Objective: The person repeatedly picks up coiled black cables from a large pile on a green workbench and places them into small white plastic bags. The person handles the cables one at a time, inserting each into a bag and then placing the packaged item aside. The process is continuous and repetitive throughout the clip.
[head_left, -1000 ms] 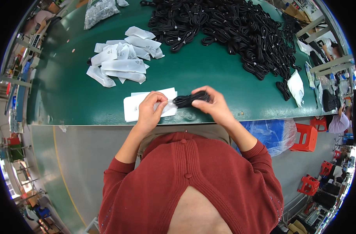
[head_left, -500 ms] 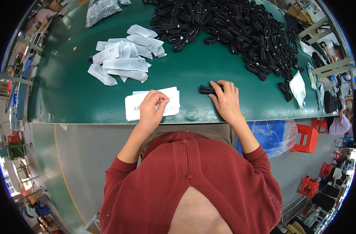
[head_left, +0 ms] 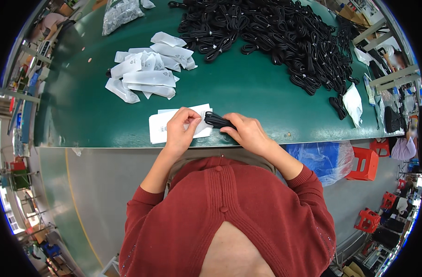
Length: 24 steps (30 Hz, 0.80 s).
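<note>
Clamping the cable's (head_left: 214, 119) rear, right hand (head_left: 249, 133) leaves its looped end clear, facing the top bag (head_left: 159, 129) left hand (head_left: 179, 131) pinches.

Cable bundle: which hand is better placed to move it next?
Probably the right hand: it grips the cable bundle. The left hand is over the white bags, its fingertips pinched together near the bundle's looped end.

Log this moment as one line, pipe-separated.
left hand: pinched over white bag stack | right hand: holding black cable bundle | beyond: white packet pile, black cable pile
</note>
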### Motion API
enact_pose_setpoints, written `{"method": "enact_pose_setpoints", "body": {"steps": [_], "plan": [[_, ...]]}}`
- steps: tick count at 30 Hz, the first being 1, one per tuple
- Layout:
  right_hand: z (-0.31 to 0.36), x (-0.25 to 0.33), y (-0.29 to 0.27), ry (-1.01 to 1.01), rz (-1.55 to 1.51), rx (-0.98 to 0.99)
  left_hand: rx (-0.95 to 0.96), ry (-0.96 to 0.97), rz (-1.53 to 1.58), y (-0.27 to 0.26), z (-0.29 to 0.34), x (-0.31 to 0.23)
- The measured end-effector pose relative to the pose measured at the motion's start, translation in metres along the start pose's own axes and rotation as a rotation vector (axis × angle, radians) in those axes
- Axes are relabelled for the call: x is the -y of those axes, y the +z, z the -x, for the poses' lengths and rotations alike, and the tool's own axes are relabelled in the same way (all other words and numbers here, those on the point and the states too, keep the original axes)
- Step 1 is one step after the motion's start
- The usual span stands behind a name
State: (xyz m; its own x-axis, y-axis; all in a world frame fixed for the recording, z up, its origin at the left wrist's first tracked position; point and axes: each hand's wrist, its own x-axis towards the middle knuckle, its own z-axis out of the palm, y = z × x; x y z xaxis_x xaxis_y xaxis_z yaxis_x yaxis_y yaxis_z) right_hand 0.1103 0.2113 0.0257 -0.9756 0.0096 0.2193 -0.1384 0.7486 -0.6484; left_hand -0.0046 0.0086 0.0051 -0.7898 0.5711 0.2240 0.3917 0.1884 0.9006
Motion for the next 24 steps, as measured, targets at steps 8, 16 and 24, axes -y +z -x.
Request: {"method": "enact_pose_setpoints", "body": {"steps": [8, 16, 24], "plan": [[-0.008, -0.004, 0.002, 0.072, -0.279, 0.057, 0.059, 0.205, -0.011, -0.001, -0.003, -0.011], [-0.033, 0.018, 0.006, 0.524, -0.605, 0.084, 0.156, 0.492, -0.246, -0.003, -0.018, -0.033], [-0.058, 0.023, 0.008, -0.171, -0.681, -0.53, -0.009, 0.219, 0.213, -0.02, -0.057, -0.036]]}}
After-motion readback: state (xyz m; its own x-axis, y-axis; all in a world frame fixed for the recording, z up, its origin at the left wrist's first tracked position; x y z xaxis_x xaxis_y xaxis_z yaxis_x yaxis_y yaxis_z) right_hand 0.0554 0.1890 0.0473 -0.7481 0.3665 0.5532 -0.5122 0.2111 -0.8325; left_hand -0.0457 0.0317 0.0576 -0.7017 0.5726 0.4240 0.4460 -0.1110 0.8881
